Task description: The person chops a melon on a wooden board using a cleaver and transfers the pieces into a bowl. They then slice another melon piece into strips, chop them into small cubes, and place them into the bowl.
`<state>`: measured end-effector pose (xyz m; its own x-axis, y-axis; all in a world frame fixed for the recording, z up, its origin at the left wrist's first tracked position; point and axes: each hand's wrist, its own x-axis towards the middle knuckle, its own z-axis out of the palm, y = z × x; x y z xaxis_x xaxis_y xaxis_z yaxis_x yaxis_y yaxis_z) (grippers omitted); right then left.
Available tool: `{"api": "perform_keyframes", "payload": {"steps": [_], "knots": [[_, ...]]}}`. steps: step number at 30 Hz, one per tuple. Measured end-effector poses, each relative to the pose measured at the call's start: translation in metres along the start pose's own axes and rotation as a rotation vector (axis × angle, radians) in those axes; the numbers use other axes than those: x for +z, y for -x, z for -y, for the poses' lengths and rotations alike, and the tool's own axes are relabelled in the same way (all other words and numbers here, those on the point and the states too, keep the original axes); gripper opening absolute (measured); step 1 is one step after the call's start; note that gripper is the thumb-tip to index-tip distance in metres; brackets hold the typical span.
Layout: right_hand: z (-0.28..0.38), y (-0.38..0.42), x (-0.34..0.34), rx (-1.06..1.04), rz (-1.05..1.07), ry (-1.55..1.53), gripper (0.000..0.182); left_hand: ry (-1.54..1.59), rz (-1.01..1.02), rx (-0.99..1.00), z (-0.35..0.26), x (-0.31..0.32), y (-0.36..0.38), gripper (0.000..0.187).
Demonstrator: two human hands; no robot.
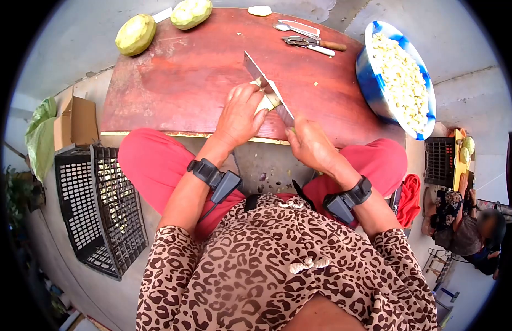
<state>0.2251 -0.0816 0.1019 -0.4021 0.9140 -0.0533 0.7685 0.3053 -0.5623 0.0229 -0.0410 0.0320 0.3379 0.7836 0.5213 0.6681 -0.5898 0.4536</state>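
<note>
My right hand (314, 142) is closed round the handle of a broad-bladed kitchen knife (284, 114), whose blade slants up and left over the red table (178, 83). Under my left hand (239, 113), the fingers press a pale green-white piece of peeled fruit or gourd (265, 103) near the table's front edge. The blade lies across that piece, close to my left fingertips. At the far left of the table sit two whole peeled ones, a nearer one (135, 35) and a farther one (191, 13).
A blue-and-white basin (368, 88) full of pale diced cubes (400, 80) stands at the right. Behind lie a spoon (286, 26), a wooden-handled tool (332, 45) and a cut slice (260, 10). Black crates (120, 220) and a cardboard box (82, 118) are left; another person (468, 231) sits right.
</note>
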Motion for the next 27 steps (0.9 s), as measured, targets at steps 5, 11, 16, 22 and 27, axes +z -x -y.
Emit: {"api": "perform_keyframes", "payload": {"steps": [5, 11, 16, 22, 27], "knots": [[0.005, 0.002, -0.006, 0.084, 0.041, -0.068, 0.020, 0.020, -0.043, -0.018, -0.001, 0.000, 0.003, 0.041], [0.013, 0.006, -0.022, 0.044, 0.087, -0.043, 0.017, -0.023, -0.033, 0.001, -0.001, 0.000, 0.003, 0.039], [0.012, 0.006, -0.022, 0.013, 0.093, -0.028, 0.015, -0.025, -0.033, 0.016, 0.001, 0.002, 0.003, 0.037], [0.011, -0.001, -0.011, -0.046, 0.035, 0.005, 0.015, -0.034, -0.012, -0.008, -0.003, 0.000, 0.002, 0.039], [0.005, -0.003, -0.002, 0.029, 0.030, 0.002, 0.019, -0.032, -0.002, 0.015, 0.001, 0.000, 0.003, 0.042]]}}
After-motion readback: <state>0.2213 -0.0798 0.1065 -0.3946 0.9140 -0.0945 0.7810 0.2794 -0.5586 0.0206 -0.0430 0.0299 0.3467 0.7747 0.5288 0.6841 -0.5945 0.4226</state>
